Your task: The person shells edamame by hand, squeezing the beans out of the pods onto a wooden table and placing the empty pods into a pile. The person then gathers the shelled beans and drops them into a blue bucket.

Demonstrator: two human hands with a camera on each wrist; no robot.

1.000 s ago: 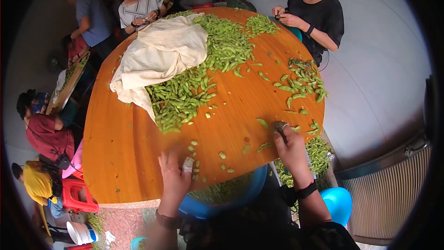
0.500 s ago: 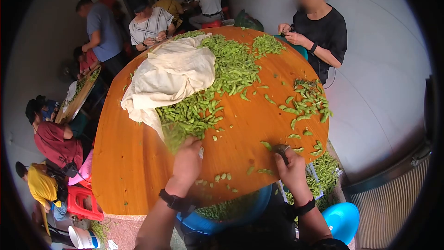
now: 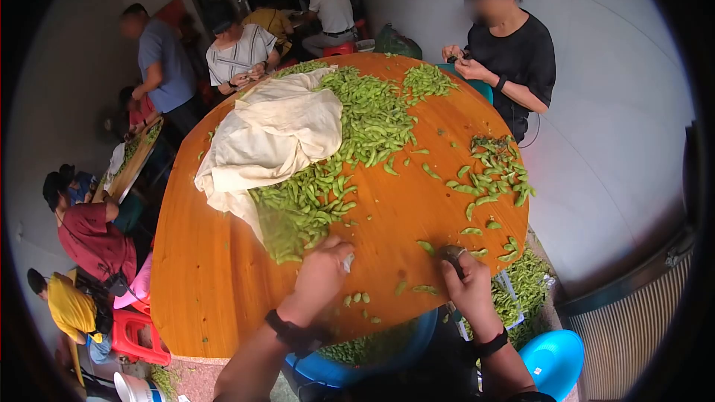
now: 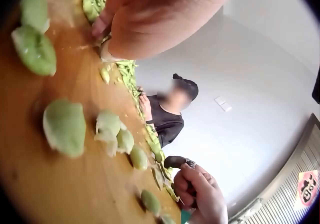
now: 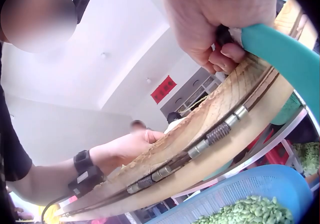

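My left hand [image 3: 320, 279] has its fingers bent beside the near end of the green pod heap [image 3: 305, 205], with a white wrap on one finger. Its fingertips are hidden in the head view; the left wrist view shows the hand [image 4: 160, 21] above the tabletop, and whether it holds a pod is unclear. My right hand [image 3: 471, 286] grips a small dark object [image 3: 451, 254] near the table's right edge; the right wrist view shows this hand [image 5: 220, 18] curled round it. Shelled beans [image 3: 357, 298] lie between the hands, a few loose pods [image 3: 425, 289] beside the right one.
Cream cloth [image 3: 272, 126] covers part of the heap. More pods [image 3: 497, 167] lie at the table's right. Below the near edge stands a blue basket [image 5: 200, 200] holding beans. A person in black [image 3: 514, 52] stands at the far right; others are at the left and back.
My left hand went from the beans near the edge up to the pod heap, then shifted slightly right and nearer. My right hand keeps its grip on the dark object. The head view has tilted.
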